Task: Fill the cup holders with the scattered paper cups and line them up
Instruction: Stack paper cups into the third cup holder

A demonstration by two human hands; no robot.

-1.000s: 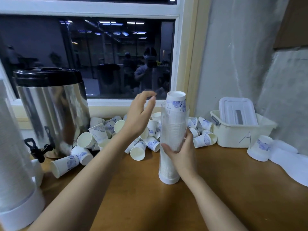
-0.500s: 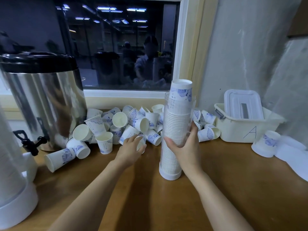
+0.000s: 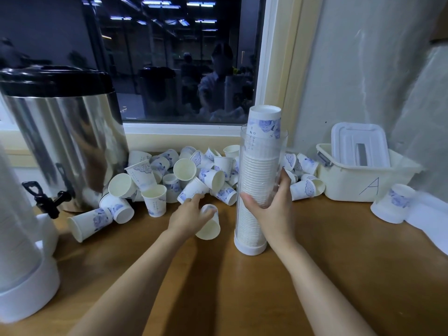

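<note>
Dozens of scattered cups lie heaped on the table between the metal urn and the cream tub, and one of them is in my left hand: my fingers are curled round this paper cup, which lies on its side with its mouth towards me. My right hand is wrapped round the middle of the clear cup holder, which stands upright on its white base

What worries me is that the holder looks nearly full. Its top cup already pokes above the rim, bottom up, so another one may not seat and could slide off. Mine has to be turned bottom up too, or it will not nest. Squeezing too hard while I turn it would dent the thin paper. The tube is tall and narrow, so if my right grip slackens as I press down, it could tip into the heap. My left forearm passes close to the nearest cups and could roll them off the edge
</note>
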